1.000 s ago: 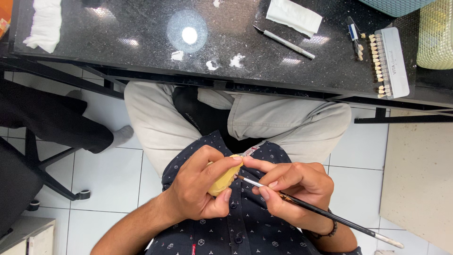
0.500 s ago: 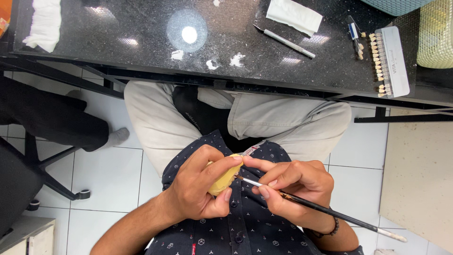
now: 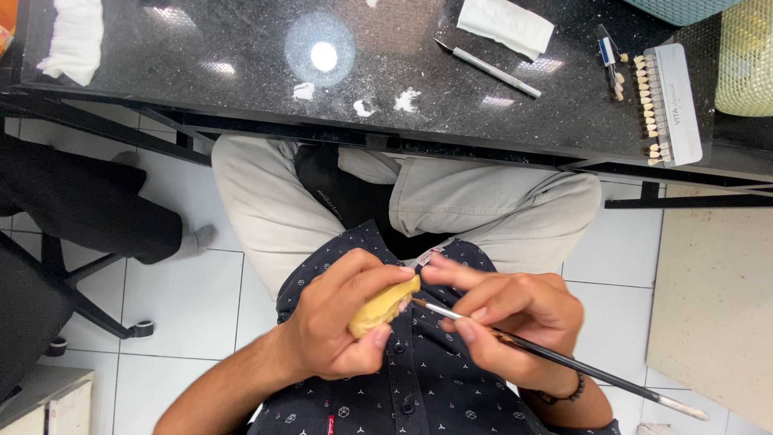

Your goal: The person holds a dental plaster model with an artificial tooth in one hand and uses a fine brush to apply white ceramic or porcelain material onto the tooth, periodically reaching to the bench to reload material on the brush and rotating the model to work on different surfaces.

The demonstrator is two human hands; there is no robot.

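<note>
My left hand (image 3: 342,322) grips a small yellow model (image 3: 382,307), a lumpy wax-coloured piece, over my lap. My right hand (image 3: 507,318) pinches a thin dark-handled brush (image 3: 564,364) whose fine tip touches the right end of the yellow model. The brush handle runs down to the right and ends in a pale tip. Both hands sit close together above my dark patterned shirt.
A black speckled worktop (image 3: 241,56) spans the top, with a folded white cloth (image 3: 76,36), a white tissue (image 3: 506,24), a pen-like tool (image 3: 487,68), a tooth shade guide (image 3: 660,101) and white crumbs. A dark chair (image 3: 56,266) stands at the left.
Both hands stay together with the brush tip on the yellow model; the brush handle shifts very slightly. Otherwise nothing has moved.
</note>
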